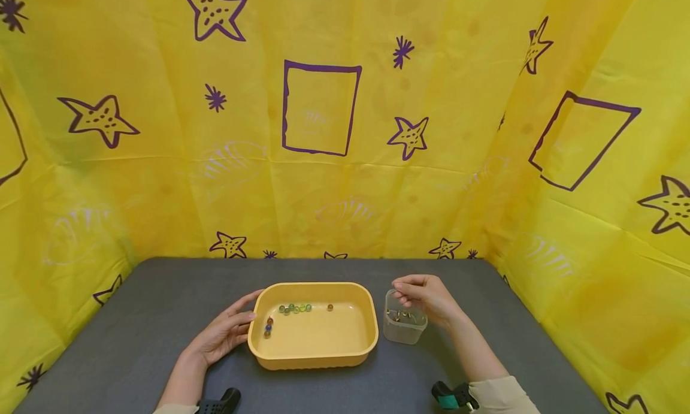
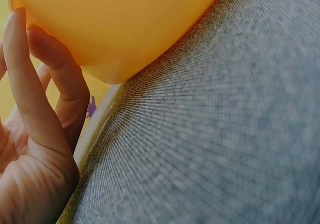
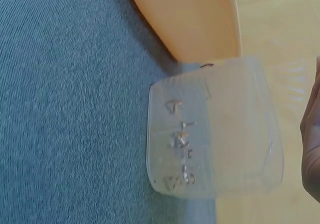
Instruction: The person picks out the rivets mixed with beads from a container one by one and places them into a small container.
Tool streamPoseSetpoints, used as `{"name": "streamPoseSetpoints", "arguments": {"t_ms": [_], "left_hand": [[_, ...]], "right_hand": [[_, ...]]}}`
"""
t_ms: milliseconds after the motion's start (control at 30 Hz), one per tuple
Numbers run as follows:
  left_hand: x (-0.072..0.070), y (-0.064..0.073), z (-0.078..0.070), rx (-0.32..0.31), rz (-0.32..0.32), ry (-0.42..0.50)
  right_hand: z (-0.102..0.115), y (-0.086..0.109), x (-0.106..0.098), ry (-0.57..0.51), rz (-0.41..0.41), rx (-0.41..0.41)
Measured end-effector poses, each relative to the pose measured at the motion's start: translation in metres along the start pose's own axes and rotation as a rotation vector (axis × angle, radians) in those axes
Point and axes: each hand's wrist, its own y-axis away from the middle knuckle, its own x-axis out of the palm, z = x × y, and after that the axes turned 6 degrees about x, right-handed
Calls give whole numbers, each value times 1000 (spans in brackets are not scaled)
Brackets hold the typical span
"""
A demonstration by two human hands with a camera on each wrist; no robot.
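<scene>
A yellow tray [image 1: 312, 362] stands on the table, with several green glass marbles [image 1: 295, 309] near its back wall. At the tray's left end lie a blue marble [image 1: 268, 328] and two brownish ones, and a lone amber marble [image 1: 330, 307] sits right of the green ones. My left hand [image 1: 223, 330] touches the tray's left side with extended fingers [image 2: 37, 89]. Over a clear plastic tub [image 1: 401, 333] is my right hand [image 1: 431, 297], its fingertips drawn together above the opening. Whether they pinch anything is hidden. Small metallic pieces [image 3: 181, 141] lie in the tub.
The dark grey table [image 1: 178, 282] ends at yellow cloth [image 1: 345, 210] printed with stars at the back and both sides. The tub stands just right of the tray, a narrow gap between them. Black straps [image 1: 218, 402] sit at both wrists.
</scene>
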Motion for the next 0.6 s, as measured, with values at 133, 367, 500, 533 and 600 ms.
{"name": "streamPoseSetpoints", "arguments": {"t_ms": [133, 367, 500, 533, 600], "left_hand": [[0, 0, 0, 3, 5, 2], [-2, -2, 2, -2, -14, -39], [-3, -2, 3, -1, -25, -57], [-3, -2, 3, -1, -26, -58], [-2, -1, 2, 0, -25, -57]], "right_hand": [[-3, 3, -7, 16, -14, -2], [-9, 9, -15, 47, -40, 29], [-11, 11, -18, 48, -32, 29], [-11, 11, -18, 44, -29, 28], [-12, 11, -18, 38, -16, 26]]}}
